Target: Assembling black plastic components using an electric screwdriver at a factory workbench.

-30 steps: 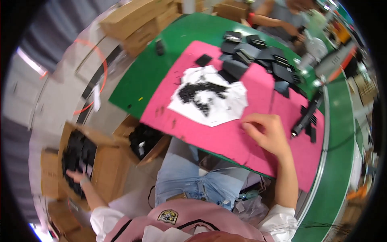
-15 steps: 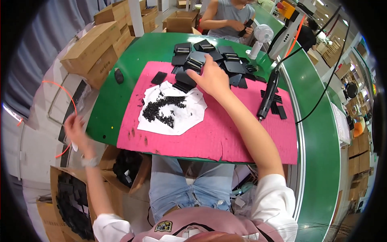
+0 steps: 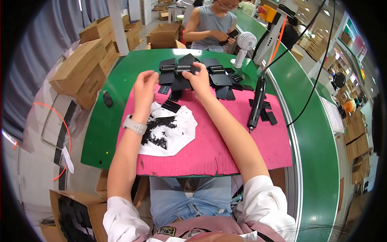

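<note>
Both hands now meet beyond the pink mat (image 3: 225, 141): left hand (image 3: 144, 82) fingers curled empty, right hand (image 3: 199, 80) pinching a black plastic plate (image 3: 181, 82); advisable to lift it squarely off the stack.

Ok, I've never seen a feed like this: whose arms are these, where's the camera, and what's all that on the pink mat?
The camera sits on a person's head and looks down, so the arms coming in from below are their own. The left hand and right hand reach to a stack of flat black plastic parts at the far edge of the pink mat. Nearer lies a white sheet with small black pieces. A black electric screwdriver hangs to the right. Across the green table another person handles a black part.
</note>
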### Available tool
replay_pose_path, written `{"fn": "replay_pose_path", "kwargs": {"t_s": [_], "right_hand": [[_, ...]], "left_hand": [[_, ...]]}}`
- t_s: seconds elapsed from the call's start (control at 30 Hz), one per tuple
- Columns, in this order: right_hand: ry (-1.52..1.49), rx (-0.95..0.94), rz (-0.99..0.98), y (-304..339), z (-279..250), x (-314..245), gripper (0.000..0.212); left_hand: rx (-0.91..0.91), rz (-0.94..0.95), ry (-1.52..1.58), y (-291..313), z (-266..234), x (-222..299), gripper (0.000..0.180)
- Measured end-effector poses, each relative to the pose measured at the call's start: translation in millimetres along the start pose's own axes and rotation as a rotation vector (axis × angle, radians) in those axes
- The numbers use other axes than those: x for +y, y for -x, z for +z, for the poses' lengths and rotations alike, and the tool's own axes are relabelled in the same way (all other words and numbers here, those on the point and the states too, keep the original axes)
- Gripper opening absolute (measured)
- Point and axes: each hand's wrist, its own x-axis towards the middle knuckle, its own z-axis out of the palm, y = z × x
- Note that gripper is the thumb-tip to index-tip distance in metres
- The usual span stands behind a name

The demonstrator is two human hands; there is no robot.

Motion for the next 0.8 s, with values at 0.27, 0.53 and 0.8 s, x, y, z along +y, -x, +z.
{"fn": "replay_pose_path", "kwargs": {"t_s": [0.27, 0.53, 0.8], "right_hand": [[-0.150, -0.405, -0.176, 91, -10, -43, 0.066], [0.735, -0.139, -0.407, 59, -95, -69, 0.021], [1.363, -0.078, -0.397, 31, -132, -28, 0.029]], "left_hand": [[-0.490, -0.259, 0.475, 30, -6, 16, 0.040], [-0.512, -0.280, 0.523, 57, 12, 27, 0.050], [-0.557, -0.276, 0.450, 64, 15, 23, 0.051]]}}
